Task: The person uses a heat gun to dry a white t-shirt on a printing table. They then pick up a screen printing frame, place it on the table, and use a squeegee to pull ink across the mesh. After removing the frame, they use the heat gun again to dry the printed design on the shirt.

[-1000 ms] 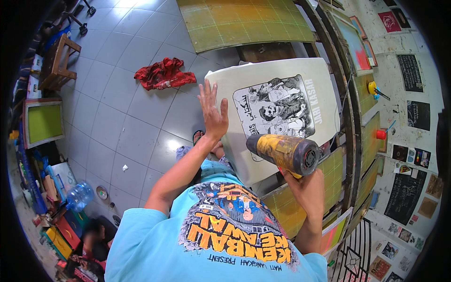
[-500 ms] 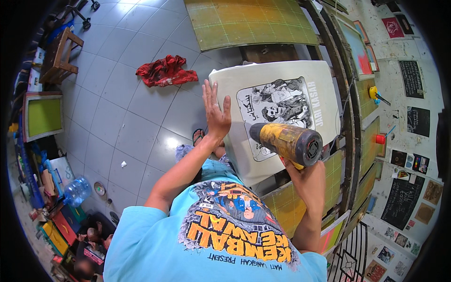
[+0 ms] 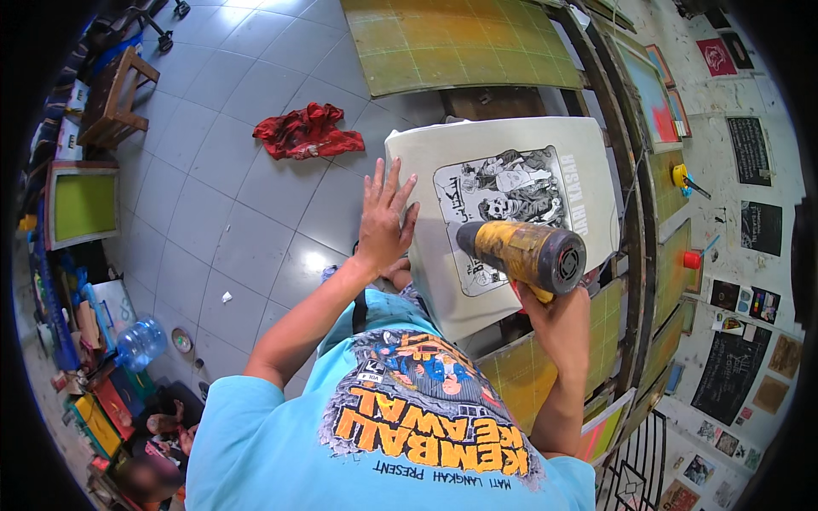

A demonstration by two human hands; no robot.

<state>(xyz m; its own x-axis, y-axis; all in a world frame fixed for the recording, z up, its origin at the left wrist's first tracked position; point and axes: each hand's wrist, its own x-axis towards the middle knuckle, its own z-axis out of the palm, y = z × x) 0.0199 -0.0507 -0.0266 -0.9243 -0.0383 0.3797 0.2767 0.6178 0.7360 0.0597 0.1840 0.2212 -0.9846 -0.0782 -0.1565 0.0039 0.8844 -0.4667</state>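
Note:
My right hand (image 3: 558, 319) is wrapped round the handle of a yellow and black heat gun (image 3: 524, 254). Its dark nozzle points left, over the lower part of a black-and-white print. That print (image 3: 511, 200) lies on a cream T-shirt (image 3: 426, 149) stretched over a flat board. Along the left edge of the shirt, my left hand (image 3: 386, 217) is open with its fingers spread, at or just over the edge; whether it presses on the cloth I cannot tell. The board under the shirt is hidden by the cloth.
Yellow-green printing boards (image 3: 460, 43) stand beyond and beside the shirt, along a dark rail (image 3: 635, 170). On the tiled floor lies a crumpled red cloth (image 3: 308, 132). A wooden stool (image 3: 115, 98) and a blue water bottle (image 3: 141, 345) are at left. Another person (image 3: 162, 443) sits at lower left.
My left hand has moved slightly down along the shirt's edge, its fingers spreading wider. The heat gun stays over almost the same part of the print, still in my right hand.

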